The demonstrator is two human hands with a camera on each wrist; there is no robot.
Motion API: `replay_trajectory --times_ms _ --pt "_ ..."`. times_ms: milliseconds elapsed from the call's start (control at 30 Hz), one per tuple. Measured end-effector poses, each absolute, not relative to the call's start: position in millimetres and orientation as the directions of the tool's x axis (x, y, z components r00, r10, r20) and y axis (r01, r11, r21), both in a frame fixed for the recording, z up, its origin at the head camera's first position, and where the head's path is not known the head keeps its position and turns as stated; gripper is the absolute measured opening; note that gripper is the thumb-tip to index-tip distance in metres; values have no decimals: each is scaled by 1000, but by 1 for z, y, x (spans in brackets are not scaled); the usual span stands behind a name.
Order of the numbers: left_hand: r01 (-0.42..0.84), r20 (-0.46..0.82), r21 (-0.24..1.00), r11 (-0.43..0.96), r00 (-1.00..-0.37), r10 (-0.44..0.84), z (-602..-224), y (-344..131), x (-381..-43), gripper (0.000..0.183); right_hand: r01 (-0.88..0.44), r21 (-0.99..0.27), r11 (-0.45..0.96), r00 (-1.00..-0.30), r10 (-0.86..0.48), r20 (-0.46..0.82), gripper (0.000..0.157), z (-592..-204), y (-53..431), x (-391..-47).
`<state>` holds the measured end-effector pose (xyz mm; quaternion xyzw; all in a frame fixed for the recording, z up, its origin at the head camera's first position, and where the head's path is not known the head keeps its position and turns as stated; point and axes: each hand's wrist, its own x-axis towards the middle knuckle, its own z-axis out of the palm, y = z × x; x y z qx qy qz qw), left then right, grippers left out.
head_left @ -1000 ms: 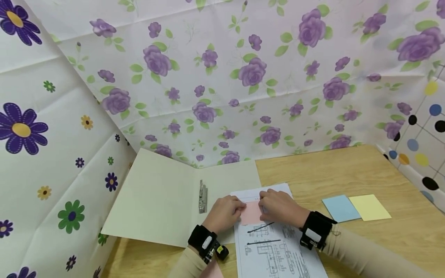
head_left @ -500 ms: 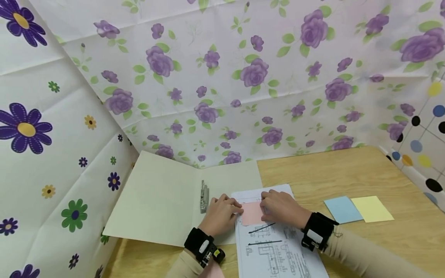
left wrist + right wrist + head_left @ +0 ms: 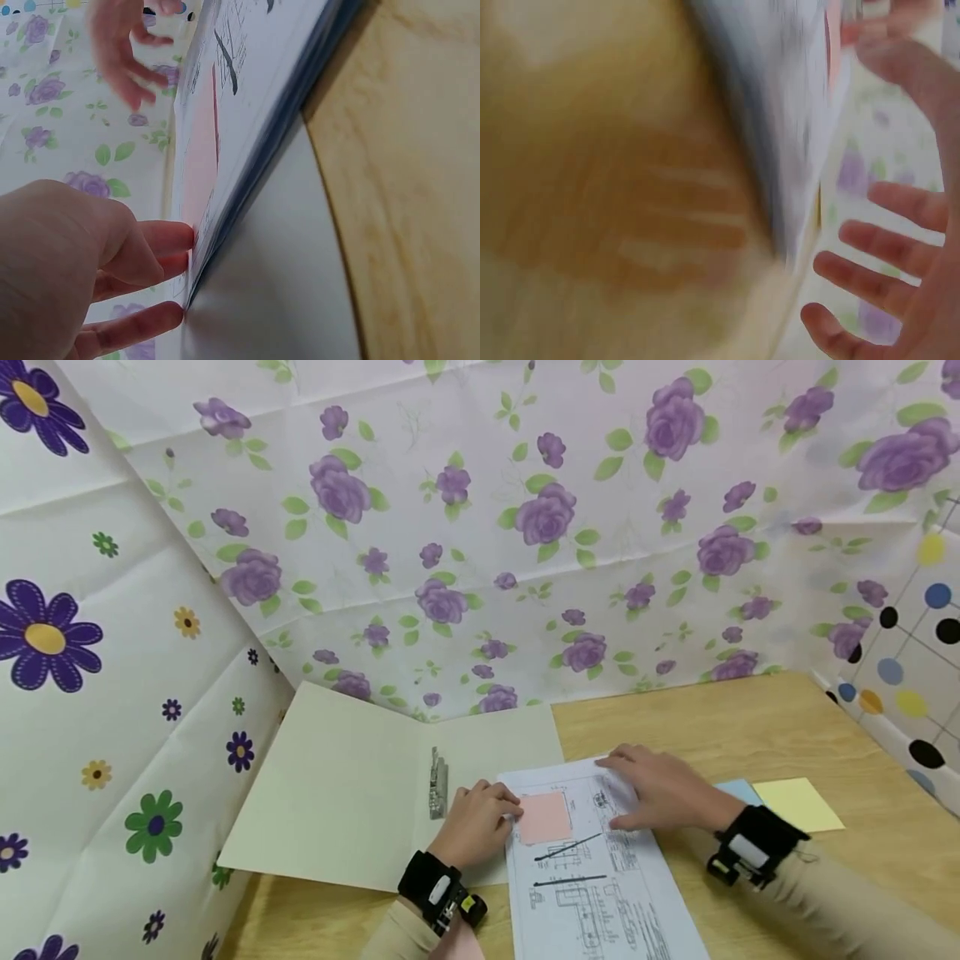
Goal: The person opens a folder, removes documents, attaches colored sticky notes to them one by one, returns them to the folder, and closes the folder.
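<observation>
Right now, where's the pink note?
Head view: the pink note lies on the printed sheet, near its top left, with the left hand touching its left edge and the right hand to its right.

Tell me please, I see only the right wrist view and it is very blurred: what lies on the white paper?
Observer: A pink note lies flat on the printed sheet, near its top left.
Operator: Does the left hand touch it?
Observer: The left hand rests at the note's left edge; its fingers meet the paper edge.
Operator: Where is my right hand exactly?
Observer: The right hand lies flat on the sheet's upper right, apart from the pink note.
Operator: Other notes nearby?
Observer: A yellow note and a blue note lie on the table behind the right wrist.
</observation>
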<state>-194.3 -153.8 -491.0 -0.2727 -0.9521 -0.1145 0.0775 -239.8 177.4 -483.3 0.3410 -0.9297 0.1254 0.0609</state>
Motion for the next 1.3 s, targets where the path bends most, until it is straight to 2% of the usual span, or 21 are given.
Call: replay_trajectory --times_ms 267,400,533,733,1033,1133,1300 --pt "538 225 190 821 -838 497 -491 -152 -196 22 -604 -171 779 -797 -587 142 103 -470 284 -240" --pt "525 237 194 829 -845 479 -491 -154 -196 22 -584 -190 789 -809 -585 62 106 -472 313 -237" --pt "525 241 203 826 -845 478 -491 -154 -196 22 -587 -184 789 -800 -600 -21 99 -475 325 -236" --pt "525 232 204 826 -846 481 -492 -153 -196 23 -610 -138 780 -782 -621 -53 74 -479 328 -238" --pt "528 230 200 825 -844 484 -491 -151 -195 22 -644 -98 759 -765 -643 46 38 -488 329 -246" --pt "529 226 203 824 -844 486 -490 -151 -196 22 -647 -94 757 -762 -646 42 38 -487 329 -247" --pt "513 208 218 830 -855 474 -489 -151 -195 23 -658 -99 746 -751 -660 19 51 -483 327 -246"
